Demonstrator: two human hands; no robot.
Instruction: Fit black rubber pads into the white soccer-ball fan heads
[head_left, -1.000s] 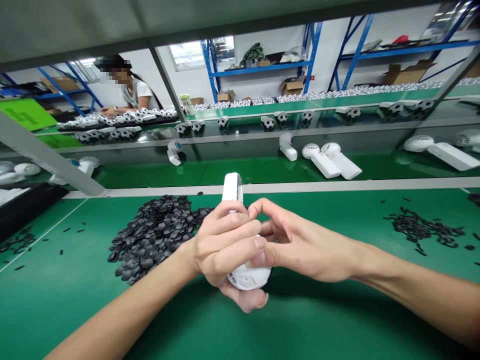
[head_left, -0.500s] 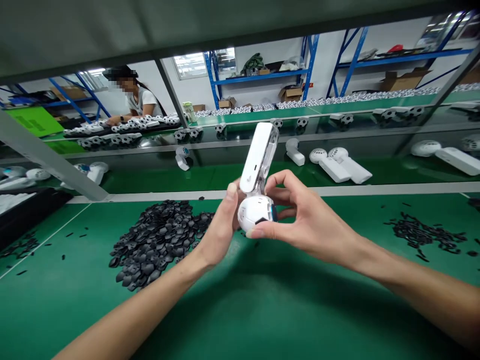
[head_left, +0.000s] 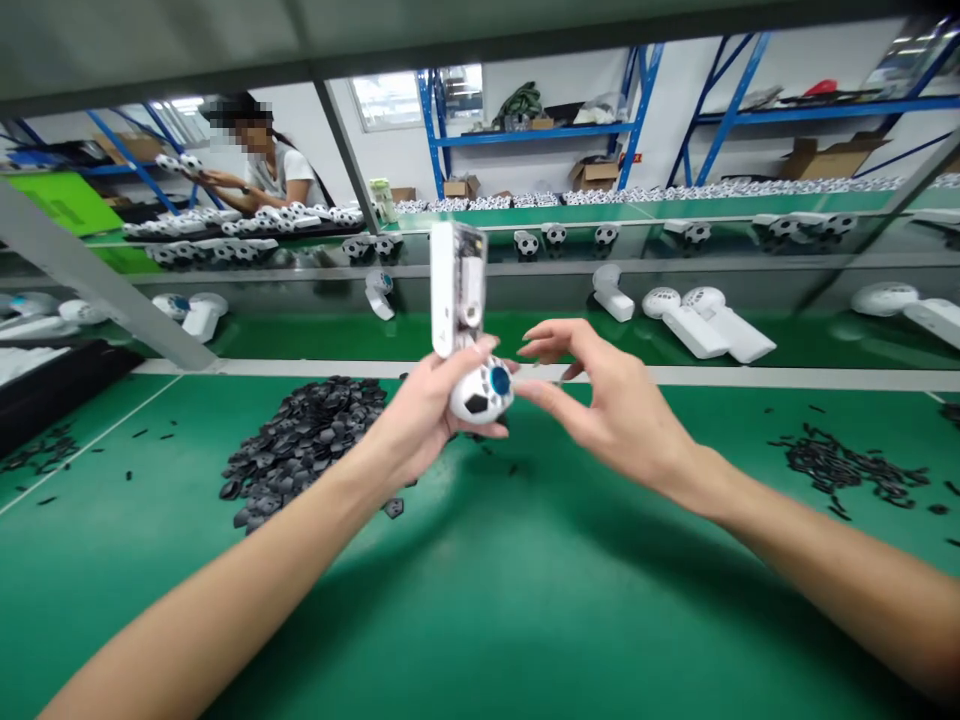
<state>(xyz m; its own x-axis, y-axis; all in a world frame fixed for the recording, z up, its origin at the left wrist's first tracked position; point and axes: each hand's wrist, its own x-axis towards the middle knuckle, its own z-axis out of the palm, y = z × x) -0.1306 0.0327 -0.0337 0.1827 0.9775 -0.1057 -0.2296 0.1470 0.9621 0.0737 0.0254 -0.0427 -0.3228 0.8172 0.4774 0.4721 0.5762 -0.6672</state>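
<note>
Over the bench (head_left: 510, 600), your left hand (head_left: 420, 410) gripped the unit (head_left: 450, 300), black patch (head_left: 476, 403) seated. Right hand (head_left: 615, 390) was spread; loose patches (head_left: 311, 440) lay unused.

Bare and slender

The left forearm (head_left: 247, 550), at the lower left of the frame, is uncovered and slim, narrowing to the wrist. The right forearm (head_left: 817, 560), at the lower right, is equally bare and lean. Near the centre, the left grip (head_left: 420, 405) and right grip (head_left: 626, 410) are ungloved hands with slender fingers (head_left: 566, 330).
</note>
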